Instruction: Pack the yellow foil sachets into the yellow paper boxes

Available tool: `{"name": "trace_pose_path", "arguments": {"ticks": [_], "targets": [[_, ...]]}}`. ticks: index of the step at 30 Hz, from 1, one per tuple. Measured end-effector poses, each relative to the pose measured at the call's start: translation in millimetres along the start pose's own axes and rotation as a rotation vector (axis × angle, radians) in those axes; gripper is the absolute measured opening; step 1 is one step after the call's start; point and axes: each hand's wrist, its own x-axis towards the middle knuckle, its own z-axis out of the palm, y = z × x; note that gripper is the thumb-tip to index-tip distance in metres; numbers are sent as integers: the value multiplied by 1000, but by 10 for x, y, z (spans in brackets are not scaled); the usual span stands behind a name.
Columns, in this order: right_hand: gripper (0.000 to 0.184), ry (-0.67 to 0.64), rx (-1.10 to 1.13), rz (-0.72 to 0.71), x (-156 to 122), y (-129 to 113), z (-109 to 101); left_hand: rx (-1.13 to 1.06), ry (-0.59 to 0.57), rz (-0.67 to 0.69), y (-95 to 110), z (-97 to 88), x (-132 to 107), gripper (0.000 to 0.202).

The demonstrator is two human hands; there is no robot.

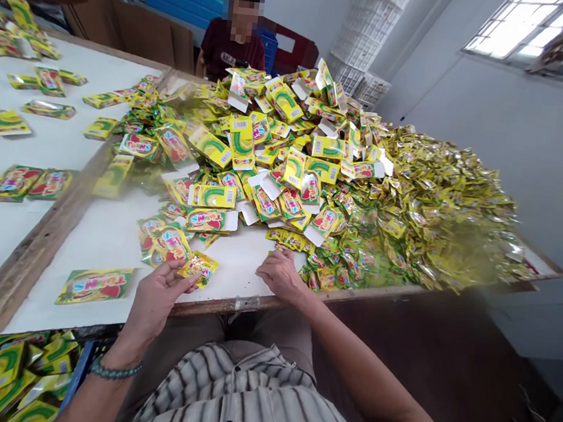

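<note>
Between the thumb and fingers of my left hand (pixel 166 285) is a small shiny yellow sachet (pixel 199 269), held just above the front edge of the table. Beside it lie flat yellow-green printed boxes (pixel 170 243). My right hand (pixel 282 275) rests low over the white tabletop (pixel 236 256), its fingers curled together by the near edge of the sachet pile (pixel 340 271). Whatever its fingertips may pinch is hidden. Just beyond that hand lies a row of small sachets (pixel 291 240). One flat box (pixel 95 285) lies alone at the left.
A heap of printed boxes (pixel 268 149), some with open white flaps, covers the middle. Loose sachets (pixel 443 201) are piled high at right. A wooden strip (pixel 54 214) divides the table. Below left stands a blue crate (pixel 81 371) of boxes. Two people are across the table.
</note>
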Motion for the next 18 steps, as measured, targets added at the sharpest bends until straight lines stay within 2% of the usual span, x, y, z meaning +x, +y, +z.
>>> {"name": "trace_pose_path", "arguments": {"ticks": [5, 10, 12, 15, 18], "targets": [[19, -12, -59, 10, 7, -82, 19, 3, -9, 22, -16, 12, 6, 57], [16, 51, 63, 98, -77, -114, -14, 25, -1, 24, -54, 8, 30, 57], [15, 106, 177, 156, -199, -106, -94, 25, -8, 22, -68, -7, 39, 56], [13, 171, 350, 260, -519, -61, -324, 17, -18, 21, -79, -29, 43, 55], [15, 161, 422, 378, -901, -8, -596, 5, -25, 14, -77, -35, 44, 56]]}}
